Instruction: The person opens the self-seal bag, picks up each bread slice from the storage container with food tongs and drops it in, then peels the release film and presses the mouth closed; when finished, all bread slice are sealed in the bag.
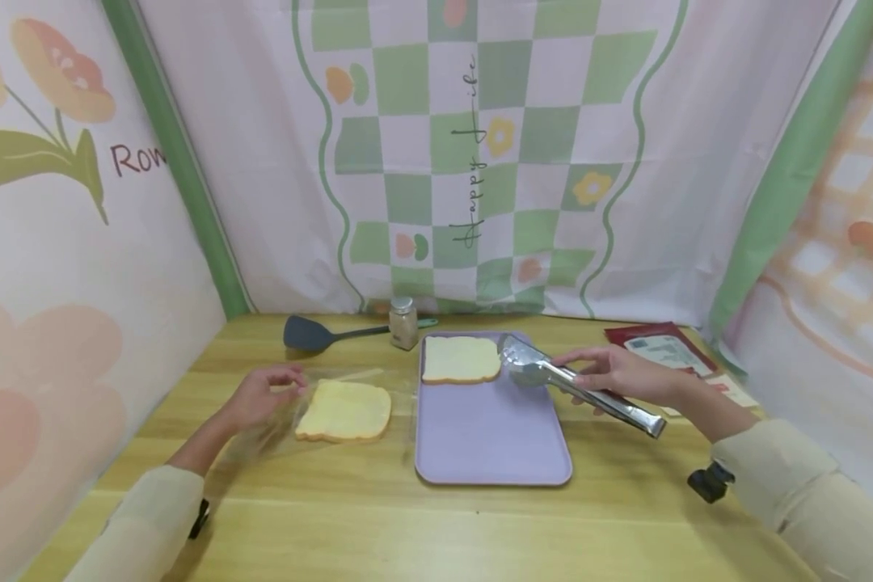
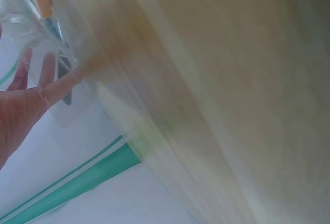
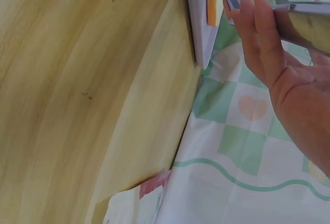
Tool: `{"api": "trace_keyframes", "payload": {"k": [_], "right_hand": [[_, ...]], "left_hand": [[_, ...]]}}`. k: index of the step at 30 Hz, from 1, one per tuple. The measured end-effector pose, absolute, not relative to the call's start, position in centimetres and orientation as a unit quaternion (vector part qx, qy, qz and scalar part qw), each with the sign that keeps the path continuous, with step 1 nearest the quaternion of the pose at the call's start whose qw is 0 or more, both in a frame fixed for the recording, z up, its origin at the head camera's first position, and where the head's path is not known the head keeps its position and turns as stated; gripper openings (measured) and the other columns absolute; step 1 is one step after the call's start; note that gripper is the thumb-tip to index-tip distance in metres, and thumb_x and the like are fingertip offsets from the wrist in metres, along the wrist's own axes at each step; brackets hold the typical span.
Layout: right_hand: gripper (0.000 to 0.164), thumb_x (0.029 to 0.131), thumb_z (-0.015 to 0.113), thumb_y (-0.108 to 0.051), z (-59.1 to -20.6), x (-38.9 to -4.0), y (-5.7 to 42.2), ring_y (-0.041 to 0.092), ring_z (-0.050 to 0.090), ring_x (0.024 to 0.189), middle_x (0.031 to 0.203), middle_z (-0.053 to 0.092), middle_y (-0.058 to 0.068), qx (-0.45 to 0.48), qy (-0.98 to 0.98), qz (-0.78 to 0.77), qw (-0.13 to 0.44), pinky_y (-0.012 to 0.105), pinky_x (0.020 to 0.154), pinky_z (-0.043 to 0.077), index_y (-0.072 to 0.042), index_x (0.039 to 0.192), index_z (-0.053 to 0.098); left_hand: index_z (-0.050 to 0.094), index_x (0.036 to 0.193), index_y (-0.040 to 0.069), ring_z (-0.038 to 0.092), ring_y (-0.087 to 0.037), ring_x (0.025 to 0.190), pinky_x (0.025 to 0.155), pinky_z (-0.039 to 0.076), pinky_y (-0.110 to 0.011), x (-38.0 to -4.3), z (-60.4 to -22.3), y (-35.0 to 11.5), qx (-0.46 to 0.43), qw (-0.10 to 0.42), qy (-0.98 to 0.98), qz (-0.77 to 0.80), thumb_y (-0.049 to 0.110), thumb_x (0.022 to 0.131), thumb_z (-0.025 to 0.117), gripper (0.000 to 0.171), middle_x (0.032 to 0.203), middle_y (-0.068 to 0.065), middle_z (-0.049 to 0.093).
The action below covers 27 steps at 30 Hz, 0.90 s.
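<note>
My right hand (image 1: 626,373) grips metal tongs (image 1: 589,390) around their arms. The tongs' head lies over the upper right of a lilac tray (image 1: 491,440), right at the edge of a bread slice (image 1: 461,360) on it. Left of the tray, a second bread slice (image 1: 343,411) lies in a clear plastic bag (image 1: 276,432). My left hand (image 1: 262,396) is at the bag's left side, fingertips close to that slice. In the left wrist view its fingers (image 2: 48,69) are spread and fairly straight, seen through the clear film.
Behind the bagged slice lies a dark spatula (image 1: 309,333) with a green handle end. A small glass jar (image 1: 403,323) with a metal lid stands in front of its handle. Red and white packets (image 1: 665,347) lie at the back right. A checked curtain (image 1: 473,162) hangs behind the table.
</note>
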State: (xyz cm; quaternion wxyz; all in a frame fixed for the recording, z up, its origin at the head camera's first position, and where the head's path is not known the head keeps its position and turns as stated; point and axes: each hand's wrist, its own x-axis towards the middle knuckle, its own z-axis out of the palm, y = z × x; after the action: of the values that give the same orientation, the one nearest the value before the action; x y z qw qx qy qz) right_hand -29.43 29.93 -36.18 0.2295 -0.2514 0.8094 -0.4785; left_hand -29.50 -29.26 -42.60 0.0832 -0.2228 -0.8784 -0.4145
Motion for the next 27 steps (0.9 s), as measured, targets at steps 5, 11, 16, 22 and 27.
{"api": "trace_keyframes", "payload": {"k": [5,11,16,22,27], "right_hand": [[0.048,0.102,0.056,-0.015,-36.9,-30.0,30.2,0.050,0.066,0.096,0.118,0.057,0.037,-0.248,0.805,-0.485,0.237,0.055,0.075,0.058,0.002,0.145,0.042],[0.048,0.102,0.056,-0.015,-37.6,-30.4,30.3,0.047,0.067,0.093,0.116,0.057,0.035,-0.234,0.804,-0.492,0.239,0.052,0.075,0.059,0.002,0.144,0.042],[0.048,0.102,0.056,-0.016,-38.2,-30.6,30.2,0.041,0.069,0.088,0.111,0.058,0.032,-0.222,0.808,-0.488,0.243,0.044,0.071,0.061,0.002,0.144,0.043],[0.050,0.101,0.058,-0.019,-38.3,-30.8,29.9,0.041,0.070,0.079,0.106,0.061,0.031,-0.209,0.818,-0.484,0.230,0.048,0.064,0.061,0.000,0.145,0.045],[0.051,0.101,0.058,-0.023,-38.0,-31.4,29.6,0.042,0.070,0.076,0.102,0.062,0.032,-0.210,0.828,-0.466,0.232,0.052,0.063,0.060,-0.003,0.146,0.045]], "left_hand": [[0.070,0.096,-0.002,0.057,-0.048,0.116,0.098,0.048,-0.059,-29.7,-42.8,-29.4,-0.224,0.083,-0.879,-0.413,-0.002,0.088,0.070,0.008,0.126,-0.033,0.059],[0.070,0.096,-0.003,0.057,-0.049,0.116,0.098,0.048,-0.059,-29.7,-42.8,-29.2,-0.225,0.082,-0.878,-0.414,-0.002,0.089,0.069,0.008,0.126,-0.033,0.059],[0.071,0.094,-0.002,0.059,-0.048,0.113,0.096,0.049,-0.057,-29.7,-42.8,-29.0,-0.222,0.090,-0.882,-0.405,-0.002,0.088,0.070,0.006,0.124,-0.032,0.061],[0.070,0.095,-0.002,0.059,-0.048,0.114,0.097,0.049,-0.057,-29.7,-42.6,-28.9,-0.226,0.087,-0.880,-0.409,-0.001,0.089,0.070,0.006,0.124,-0.032,0.061],[0.070,0.095,-0.003,0.058,-0.048,0.116,0.098,0.048,-0.057,-29.5,-42.5,-28.9,-0.223,0.085,-0.880,-0.410,-0.001,0.089,0.069,0.006,0.124,-0.031,0.061]]}}
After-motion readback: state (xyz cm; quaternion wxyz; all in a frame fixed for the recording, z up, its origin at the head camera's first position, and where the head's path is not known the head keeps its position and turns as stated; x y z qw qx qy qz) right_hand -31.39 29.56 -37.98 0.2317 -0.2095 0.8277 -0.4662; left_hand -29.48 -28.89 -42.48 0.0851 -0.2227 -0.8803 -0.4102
